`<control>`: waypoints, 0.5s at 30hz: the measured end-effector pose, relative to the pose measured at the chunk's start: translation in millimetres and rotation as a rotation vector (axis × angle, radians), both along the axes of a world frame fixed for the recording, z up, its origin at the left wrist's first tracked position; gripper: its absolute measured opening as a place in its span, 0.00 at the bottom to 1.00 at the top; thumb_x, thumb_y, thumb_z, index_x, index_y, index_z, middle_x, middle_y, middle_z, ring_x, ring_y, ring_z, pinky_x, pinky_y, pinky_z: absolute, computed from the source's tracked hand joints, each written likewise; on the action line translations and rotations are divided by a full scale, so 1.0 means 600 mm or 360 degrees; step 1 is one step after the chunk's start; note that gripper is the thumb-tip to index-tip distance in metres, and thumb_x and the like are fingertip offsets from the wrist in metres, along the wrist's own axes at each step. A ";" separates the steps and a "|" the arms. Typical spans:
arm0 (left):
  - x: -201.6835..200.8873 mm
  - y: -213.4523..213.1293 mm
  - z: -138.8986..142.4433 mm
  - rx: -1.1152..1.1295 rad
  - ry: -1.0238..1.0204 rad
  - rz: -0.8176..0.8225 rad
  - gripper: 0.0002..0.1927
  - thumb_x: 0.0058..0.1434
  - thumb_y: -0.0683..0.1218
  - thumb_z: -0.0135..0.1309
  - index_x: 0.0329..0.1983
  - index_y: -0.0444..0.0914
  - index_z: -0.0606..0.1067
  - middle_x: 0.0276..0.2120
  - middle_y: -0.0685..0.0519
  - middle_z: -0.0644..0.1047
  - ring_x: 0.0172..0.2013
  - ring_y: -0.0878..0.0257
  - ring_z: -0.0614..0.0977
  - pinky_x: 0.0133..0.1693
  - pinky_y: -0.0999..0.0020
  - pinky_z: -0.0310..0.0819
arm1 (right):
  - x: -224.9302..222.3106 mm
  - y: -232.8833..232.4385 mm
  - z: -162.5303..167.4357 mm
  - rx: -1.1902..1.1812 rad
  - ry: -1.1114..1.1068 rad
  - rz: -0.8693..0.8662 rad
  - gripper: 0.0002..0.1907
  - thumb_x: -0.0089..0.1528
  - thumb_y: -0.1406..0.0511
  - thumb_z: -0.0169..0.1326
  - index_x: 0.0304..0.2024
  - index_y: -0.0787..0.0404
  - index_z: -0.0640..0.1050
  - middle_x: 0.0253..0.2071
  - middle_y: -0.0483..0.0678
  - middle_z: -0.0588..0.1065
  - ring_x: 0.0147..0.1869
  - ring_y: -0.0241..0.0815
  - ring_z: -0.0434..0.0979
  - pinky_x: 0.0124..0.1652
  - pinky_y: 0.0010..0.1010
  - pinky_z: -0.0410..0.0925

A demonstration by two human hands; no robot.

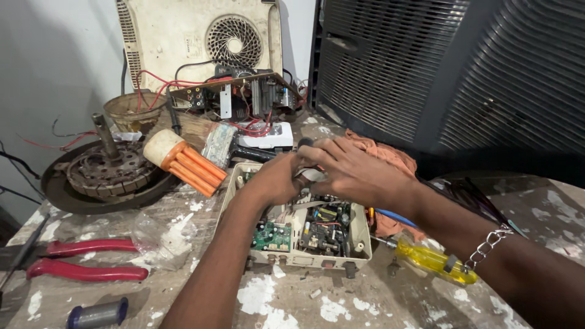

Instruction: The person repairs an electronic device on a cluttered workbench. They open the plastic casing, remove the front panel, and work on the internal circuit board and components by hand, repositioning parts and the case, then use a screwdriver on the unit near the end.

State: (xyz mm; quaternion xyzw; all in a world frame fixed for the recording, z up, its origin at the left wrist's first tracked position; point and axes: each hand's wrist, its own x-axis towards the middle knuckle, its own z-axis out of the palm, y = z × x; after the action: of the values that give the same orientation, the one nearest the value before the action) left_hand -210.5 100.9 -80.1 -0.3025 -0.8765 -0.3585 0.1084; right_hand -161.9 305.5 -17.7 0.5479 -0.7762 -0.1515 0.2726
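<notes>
Cream plastic casing (pixel 359 234), glossy yellow screwdriver handle (pixel 434 261), rough paint-flecked table (pixel 341 304), perhaps wooden

Bare bench (pixel 341 304) lies open in front of the opened device case (pixel 304 244) — room to reach in. Left, red pliers (pixel 85 259) and a motor stator (pixel 109 170) crowd it; right, a yellow screwdriver (pixel 432 261); behind — circuit board (pixel 237 94) and wires.

Pliers (pixel 85 259): red handles. Screwdriver (pixel 436 262): translucent yellow handle. Brush (pixel 183 159): orange grip, cream cap. Open casing (pixel 361 234): beige, with a green circuit board (pixel 272 236). Cloth (pixel 390 158): apparently orange. Workbench (pixel 365 304): grey-brown, flecked white.
</notes>
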 end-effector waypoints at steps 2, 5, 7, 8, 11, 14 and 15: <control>-0.002 -0.002 -0.001 0.0028 0.0088 -0.0060 0.25 0.53 0.39 0.59 0.56 0.39 0.74 0.48 0.42 0.80 0.52 0.45 0.80 0.52 0.55 0.74 | -0.004 0.001 0.001 0.0014 -0.0012 0.0022 0.15 0.54 0.66 0.57 0.43 0.49 0.86 0.67 0.53 0.62 0.67 0.54 0.63 0.63 0.43 0.61; -0.006 -0.003 0.000 0.0017 0.0116 -0.0105 0.23 0.53 0.39 0.58 0.54 0.40 0.75 0.47 0.43 0.81 0.51 0.45 0.81 0.51 0.56 0.75 | -0.010 0.000 0.004 0.0056 -0.0022 0.0056 0.17 0.54 0.65 0.57 0.45 0.49 0.86 0.67 0.53 0.62 0.67 0.55 0.63 0.61 0.44 0.61; -0.008 -0.002 -0.001 -0.0090 -0.0048 0.0001 0.22 0.55 0.39 0.57 0.54 0.43 0.77 0.46 0.43 0.82 0.50 0.46 0.82 0.50 0.57 0.76 | -0.012 0.001 0.005 0.0100 -0.0019 0.0059 0.18 0.53 0.65 0.57 0.46 0.48 0.86 0.67 0.53 0.62 0.67 0.56 0.63 0.61 0.45 0.61; -0.008 -0.003 -0.002 -0.0070 -0.0038 -0.0009 0.22 0.54 0.39 0.57 0.54 0.42 0.77 0.46 0.43 0.82 0.50 0.46 0.82 0.49 0.56 0.76 | -0.014 0.002 0.004 0.0127 -0.0012 0.0049 0.18 0.53 0.65 0.57 0.46 0.48 0.85 0.67 0.53 0.62 0.66 0.56 0.63 0.61 0.45 0.61; -0.011 -0.003 -0.007 0.0020 0.0042 -0.0091 0.23 0.52 0.37 0.56 0.53 0.40 0.76 0.46 0.42 0.81 0.50 0.45 0.81 0.48 0.55 0.75 | -0.016 0.006 0.002 0.0112 -0.0044 0.0043 0.18 0.54 0.65 0.57 0.46 0.49 0.86 0.66 0.54 0.61 0.65 0.56 0.64 0.61 0.46 0.61; -0.015 -0.004 -0.010 0.0092 0.0152 -0.0183 0.25 0.50 0.35 0.56 0.54 0.38 0.75 0.47 0.41 0.81 0.50 0.43 0.80 0.49 0.55 0.75 | -0.017 0.007 -0.003 0.0044 -0.0044 0.0068 0.14 0.56 0.63 0.57 0.44 0.50 0.86 0.65 0.55 0.62 0.64 0.57 0.65 0.62 0.47 0.61; -0.016 -0.005 -0.011 0.0073 0.0145 -0.0161 0.24 0.51 0.35 0.56 0.54 0.38 0.75 0.47 0.41 0.80 0.49 0.42 0.80 0.49 0.55 0.75 | -0.017 0.007 -0.005 0.0022 -0.0035 0.0081 0.13 0.56 0.63 0.57 0.43 0.51 0.86 0.64 0.55 0.62 0.64 0.58 0.65 0.62 0.47 0.61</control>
State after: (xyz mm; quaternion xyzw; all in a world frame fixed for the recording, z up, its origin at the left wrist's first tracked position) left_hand -220.0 98.0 -87.0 -0.3599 -0.8457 -0.3695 0.1368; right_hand -171.8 309.6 -20.5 0.5708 -0.7640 -0.1438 0.2641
